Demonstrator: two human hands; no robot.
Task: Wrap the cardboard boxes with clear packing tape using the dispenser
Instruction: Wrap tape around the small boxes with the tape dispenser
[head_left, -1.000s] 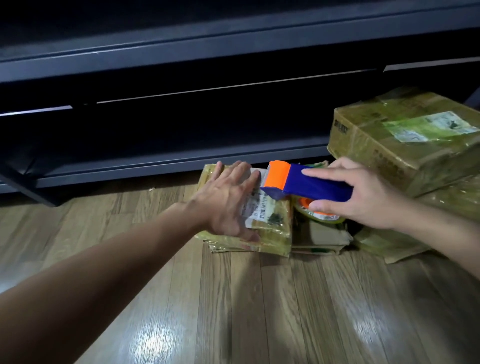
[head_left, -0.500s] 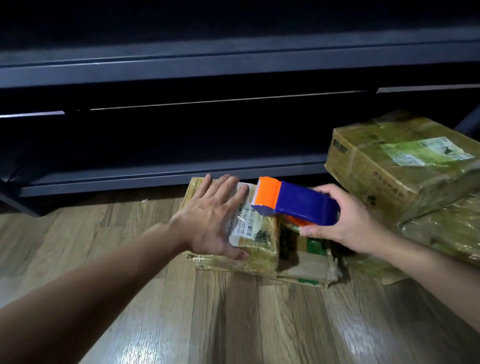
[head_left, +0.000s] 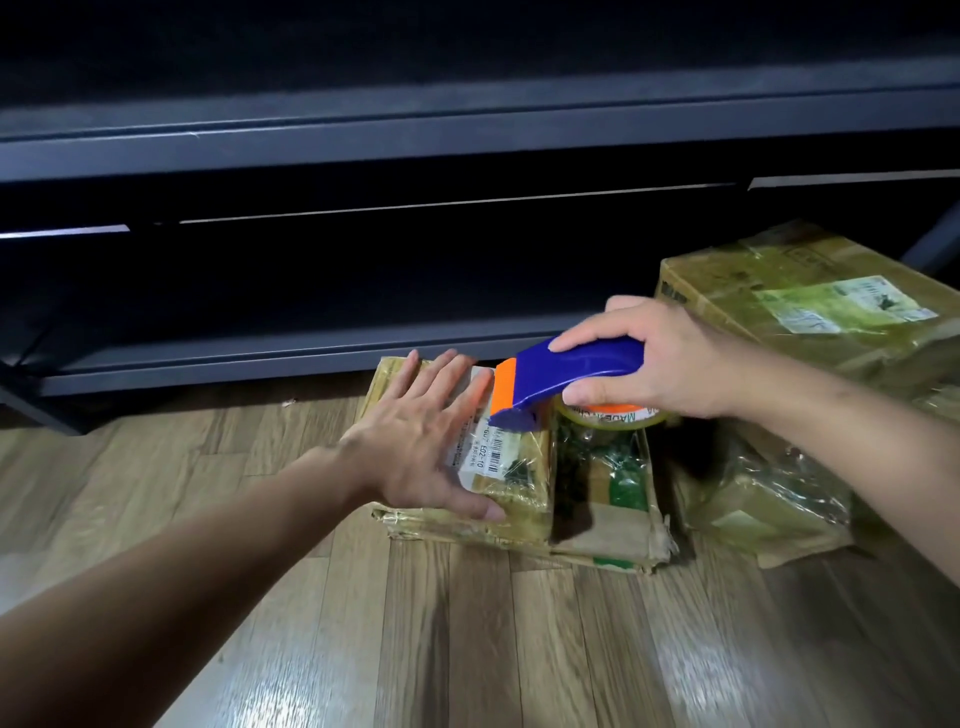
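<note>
Gripping the blue tape dispenser (head_left: 592, 364) from above, the right hand (head_left: 675, 358) curls its fingers round the body, with the forefinger lying along the top and the thumb tucked under, against the roll of clear tape (head_left: 608, 415). The dispenser tilts down to the left, and its orange front end (head_left: 506, 387) meets the top of a small cardboard box (head_left: 519, 499) beside the white shipping label (head_left: 485, 457). The left hand (head_left: 415, 447) lies flat and palm down on that same box, fingers straight and spread, unclenched and grasping nothing. Its fingertips reach toward the orange end and cover the left part of the label, while the thumb runs along the box's near edge. The box sits on the wooden floor (head_left: 519, 649) toward its far edge, close to the base of a dark shelf unit (head_left: 311, 358), and already shows a glossy, wrinkled film over its top. Touching its right side is a lower, crushed box (head_left: 613, 525) with green print, directly under the tape roll. Further right, a crumpled, film-covered package (head_left: 769, 499) rests on the floor, and a larger cardboard box (head_left: 810, 332) with a pale label sits above it, behind the right wrist.
</note>
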